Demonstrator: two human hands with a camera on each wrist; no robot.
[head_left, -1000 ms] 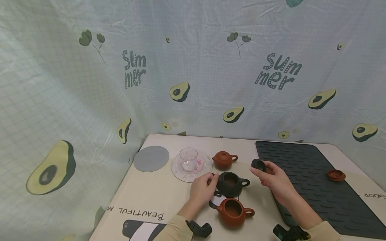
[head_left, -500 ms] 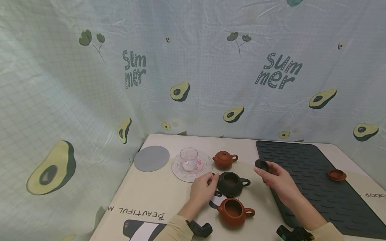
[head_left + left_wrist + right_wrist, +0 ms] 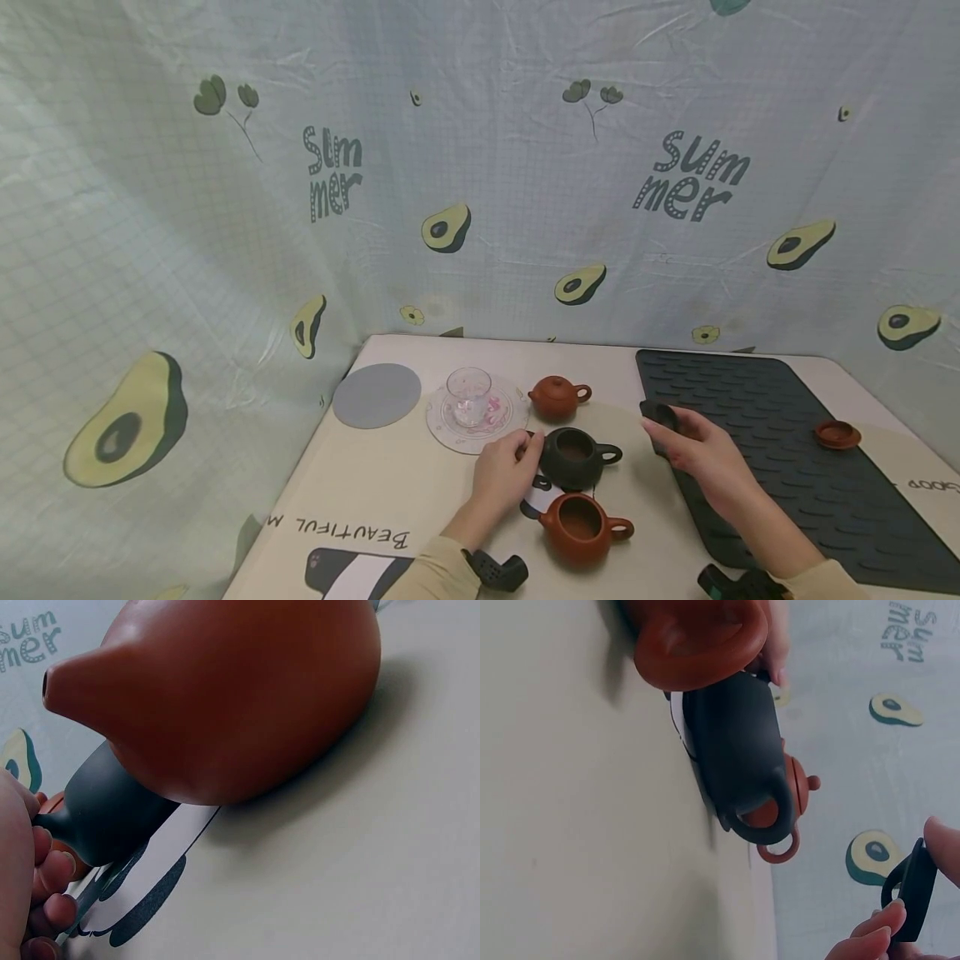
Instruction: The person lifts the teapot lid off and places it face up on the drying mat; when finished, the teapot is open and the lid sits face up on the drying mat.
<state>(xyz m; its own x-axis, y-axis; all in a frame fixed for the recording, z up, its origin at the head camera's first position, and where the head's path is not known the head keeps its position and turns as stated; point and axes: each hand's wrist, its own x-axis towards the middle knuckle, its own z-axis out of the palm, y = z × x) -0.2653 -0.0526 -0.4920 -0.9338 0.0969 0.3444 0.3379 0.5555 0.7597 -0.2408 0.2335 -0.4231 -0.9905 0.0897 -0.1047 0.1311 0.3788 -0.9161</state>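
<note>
My left hand [image 3: 504,468] pinches the spout of a black teapot [image 3: 553,468], which stands lidless on the table with its handle to the right. In the left wrist view, the curled fingertips [image 3: 56,871] sit at the spout tip of the black pot [image 3: 112,802]. My right hand [image 3: 705,457] holds a black teapot lid [image 3: 662,418] up to the right of the pot. The right wrist view shows the lid [image 3: 918,896] on edge between thumb and fingers, its loop knob facing the pot. Nearer me stands a lidless reddish-brown teapot [image 3: 577,548].
Behind the black pot stands a small lidded reddish-brown teapot [image 3: 553,402]. A clear glass cup [image 3: 469,392] is on a patterned round mat [image 3: 442,429], beside a grey round mat [image 3: 377,396]. On the right, a dark ridged mat [image 3: 765,442] bears a reddish-brown lid [image 3: 836,436].
My right hand has drifted a little to the right with the black lid, away from the black teapot. The left hand and the teapots have stayed in place.
</note>
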